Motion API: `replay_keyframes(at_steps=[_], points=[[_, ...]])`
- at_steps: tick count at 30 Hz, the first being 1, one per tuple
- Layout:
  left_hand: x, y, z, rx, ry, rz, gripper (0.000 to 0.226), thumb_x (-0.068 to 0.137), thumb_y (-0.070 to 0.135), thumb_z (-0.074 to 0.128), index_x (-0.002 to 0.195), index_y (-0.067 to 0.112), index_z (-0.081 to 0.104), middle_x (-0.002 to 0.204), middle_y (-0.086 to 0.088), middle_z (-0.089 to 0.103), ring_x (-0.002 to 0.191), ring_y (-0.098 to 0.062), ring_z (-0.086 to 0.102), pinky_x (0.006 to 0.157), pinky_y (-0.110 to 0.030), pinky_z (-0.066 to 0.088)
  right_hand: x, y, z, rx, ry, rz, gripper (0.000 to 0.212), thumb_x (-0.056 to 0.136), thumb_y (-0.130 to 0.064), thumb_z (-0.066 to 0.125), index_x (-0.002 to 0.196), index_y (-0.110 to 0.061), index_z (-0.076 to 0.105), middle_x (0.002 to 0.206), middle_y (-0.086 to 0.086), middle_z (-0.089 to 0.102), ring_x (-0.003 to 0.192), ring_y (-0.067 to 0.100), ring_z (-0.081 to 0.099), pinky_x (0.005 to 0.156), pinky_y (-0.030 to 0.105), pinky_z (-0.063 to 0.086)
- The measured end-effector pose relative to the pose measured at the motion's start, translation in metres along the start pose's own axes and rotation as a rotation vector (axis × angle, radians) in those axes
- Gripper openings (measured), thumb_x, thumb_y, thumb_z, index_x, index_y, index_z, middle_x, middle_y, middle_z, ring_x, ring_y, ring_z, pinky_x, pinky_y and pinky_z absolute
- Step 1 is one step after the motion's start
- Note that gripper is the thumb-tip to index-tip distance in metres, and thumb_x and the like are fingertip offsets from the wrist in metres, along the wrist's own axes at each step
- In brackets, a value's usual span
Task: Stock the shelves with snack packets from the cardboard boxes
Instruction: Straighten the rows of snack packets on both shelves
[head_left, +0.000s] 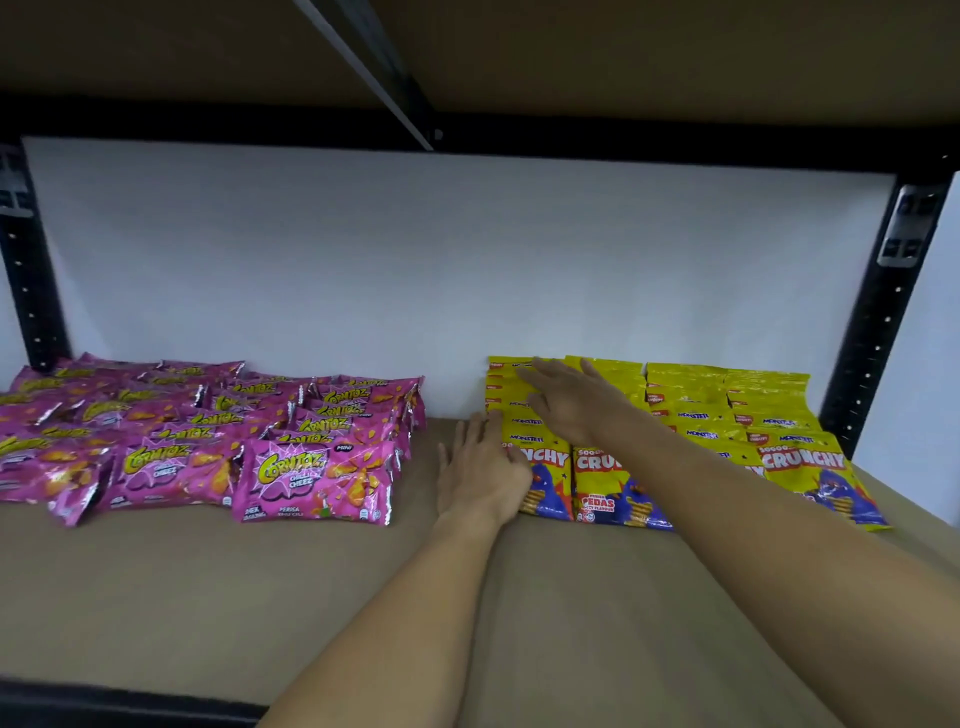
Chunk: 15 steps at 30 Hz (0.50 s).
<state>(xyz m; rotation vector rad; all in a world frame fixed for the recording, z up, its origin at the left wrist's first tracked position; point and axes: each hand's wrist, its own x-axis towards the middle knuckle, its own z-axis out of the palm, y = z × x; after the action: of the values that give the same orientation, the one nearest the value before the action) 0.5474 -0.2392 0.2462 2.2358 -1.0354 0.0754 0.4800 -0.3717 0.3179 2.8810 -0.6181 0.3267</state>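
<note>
Several rows of yellow Monster Crunchy snack packets (691, 410) lie overlapping on the brown shelf board (208, 597), toward the right. My left hand (480, 473) lies flat with straight fingers against the left edge of the leftmost yellow row. My right hand (569, 397) rests palm down, fingers spread, on top of the rear packets of that row. Several pink Corntoz packets (311, 475) lie in overlapping rows on the left of the same shelf. No cardboard box is in view.
A white back wall (441, 260) closes the shelf behind. Black perforated uprights stand at the left (26, 291) and right (878, 332). The upper shelf's underside with a black brace (374, 67) hangs overhead. Bare board lies between the two packet groups and in front.
</note>
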Motion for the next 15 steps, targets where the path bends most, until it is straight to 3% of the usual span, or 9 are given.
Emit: replay_keyframes(at_steps=[4,8,15], points=[[-0.009,0.009,-0.023,-0.013,0.123,0.005,0.059,0.099,0.029,0.035,0.156,0.018,0.022,0.164,-0.011,0.016,0.151,-0.028,0.013,0.122,-0.048,0.011,-0.018,-0.007,-0.022,0.012,-0.018,0.005,0.053,0.109,-0.038,0.023,0.16,-0.027,0.015,0.167,0.001,0.007,0.154,0.02,0.006,0.124,0.045,-0.001],[-0.027,0.009,-0.067,-0.075,0.222,0.126,0.059,0.1,0.023,0.041,0.155,0.016,0.025,0.164,-0.011,0.015,0.151,-0.028,0.01,0.123,-0.044,0.013,-0.027,-0.025,-0.038,0.071,0.005,0.01,0.053,0.108,-0.039,0.024,0.159,-0.025,0.016,0.167,0.004,0.01,0.154,0.02,0.008,0.124,0.047,0.001],[-0.061,-0.058,-0.14,0.076,0.341,0.168,0.054,0.1,0.022,0.044,0.153,0.015,0.033,0.163,-0.009,0.02,0.151,-0.023,0.014,0.122,-0.043,0.014,-0.037,-0.095,-0.029,0.214,0.062,-0.093,0.052,0.107,-0.033,0.031,0.157,-0.022,0.026,0.165,0.007,0.02,0.152,0.022,0.015,0.122,0.05,0.007]])
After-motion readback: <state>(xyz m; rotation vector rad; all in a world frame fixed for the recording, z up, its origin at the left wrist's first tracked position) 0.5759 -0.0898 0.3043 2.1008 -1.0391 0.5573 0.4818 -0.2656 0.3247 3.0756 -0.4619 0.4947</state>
